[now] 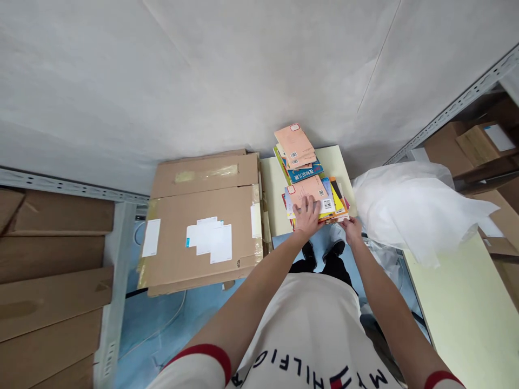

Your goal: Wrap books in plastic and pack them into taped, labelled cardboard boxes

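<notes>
Head view: stacked brown flat cardboard boxes (239,216) left of the pale-cream rectangular tabletop (333,162). Pink-topped paper booklet pile (298,148) at tabletop's rear; skewed multicoloured paper booklet pile (327,205) at its front edge. Left hand (307,217) flat, fingers spread, on the latter; right hand (352,228) at its near corner, pinch indeterminate. Risk: uneven pressure could slide loose covers off the tabletop's front.

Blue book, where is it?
In the head view, just right of centre, the blue book lies beneath the farther pink booklets, beyond the left hand.
</notes>
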A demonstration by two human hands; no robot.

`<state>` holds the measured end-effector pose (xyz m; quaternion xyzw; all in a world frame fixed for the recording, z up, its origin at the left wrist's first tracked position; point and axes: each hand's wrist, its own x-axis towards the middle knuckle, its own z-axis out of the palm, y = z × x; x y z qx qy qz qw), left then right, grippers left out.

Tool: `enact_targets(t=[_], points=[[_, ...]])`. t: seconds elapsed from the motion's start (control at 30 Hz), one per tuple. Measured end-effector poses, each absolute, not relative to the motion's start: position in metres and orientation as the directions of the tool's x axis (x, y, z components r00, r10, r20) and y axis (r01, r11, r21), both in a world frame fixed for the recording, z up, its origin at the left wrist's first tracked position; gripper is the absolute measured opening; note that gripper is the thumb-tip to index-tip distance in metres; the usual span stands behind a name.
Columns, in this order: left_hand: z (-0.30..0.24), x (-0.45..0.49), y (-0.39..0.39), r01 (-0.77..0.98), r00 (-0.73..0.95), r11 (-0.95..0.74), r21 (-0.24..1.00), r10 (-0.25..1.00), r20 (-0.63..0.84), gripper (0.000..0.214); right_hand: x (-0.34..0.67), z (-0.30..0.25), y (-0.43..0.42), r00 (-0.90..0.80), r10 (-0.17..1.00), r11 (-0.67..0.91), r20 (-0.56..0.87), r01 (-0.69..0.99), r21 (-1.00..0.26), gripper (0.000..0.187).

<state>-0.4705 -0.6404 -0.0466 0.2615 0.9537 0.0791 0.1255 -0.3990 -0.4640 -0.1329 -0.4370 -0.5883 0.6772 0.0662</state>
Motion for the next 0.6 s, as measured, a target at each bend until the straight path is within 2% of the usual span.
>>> enact_targets(t=[0.27,0.5,0.6], points=[[-0.039,-0.474,-0.645,0.508,-0.811,0.833,0.220,0.549,-0.204,0.077,-0.336,-0.106,-0.482,-0.596,0.531,-0.346,-0.603,0.497,-0.796,0.026],[-0.037,-0.478,-0.650,0.563,-0.790,0.803,0.198,0.593,-0.158,0.078,-0.374,-0.095,-0.463,-0.635,0.462,-0.261,-0.618,0.569,-0.780,0.023],[-0.037,-0.478,-0.651,0.555,-0.793,0.804,0.214,0.589,-0.156,0.078,-0.375,-0.087,-0.471,-0.650,0.503,-0.184,-0.570,0.564,-0.805,0.022]])
